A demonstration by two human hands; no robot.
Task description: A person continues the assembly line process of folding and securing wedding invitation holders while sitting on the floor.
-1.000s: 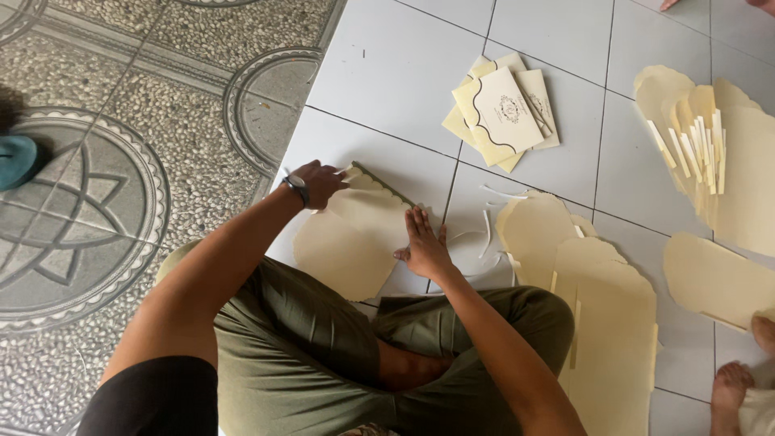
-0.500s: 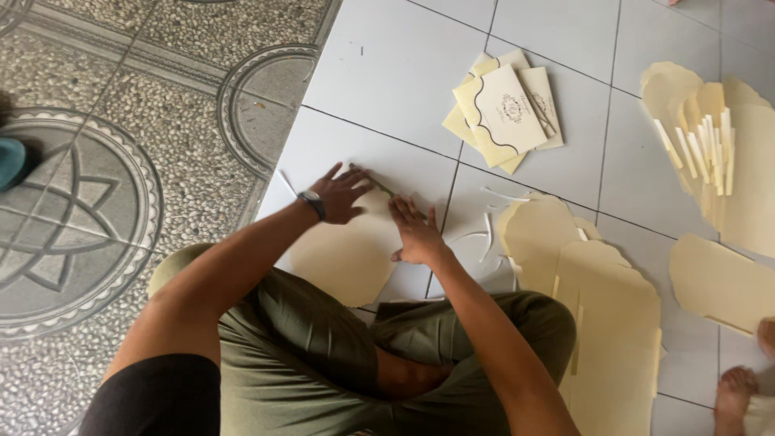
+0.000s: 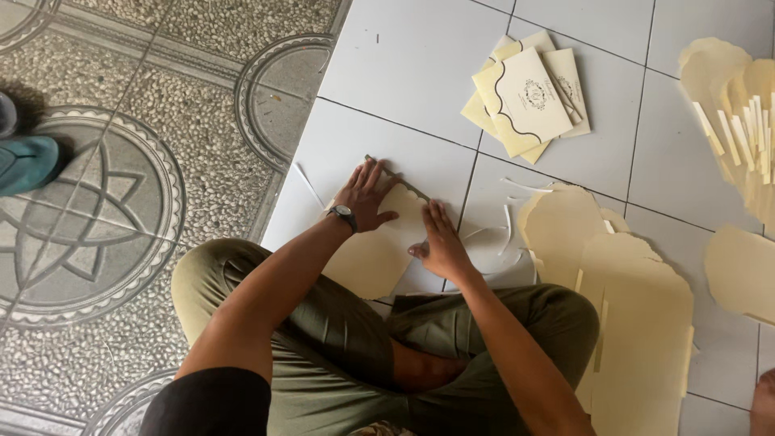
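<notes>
The person is sitting cross-legged on the white tiled floor (image 3: 404,73), and both hands are pressing flat on a cream card sheet (image 3: 375,254) lying just ahead of the knees. The left hand (image 3: 366,198), with a wristwatch (image 3: 344,214) on it, is spreading its fingers along the sheet's folded top edge at about 11 o'clock; it is grasping nothing, only bearing down. The right hand (image 3: 440,246) is lying palm-down at the sheet's 3 o'clock side, fingers extended, likewise gripping nothing. This looks like the creasing step of a fold. The next move probably calls for sliding firm, even pressure along the fold line while the sheet is held from shifting. A stack of finished printed cards (image 3: 529,101) is resting at 1 o'clock, and unfolded cream cutouts (image 3: 622,282) are lying at 3 o'clock.
</notes>
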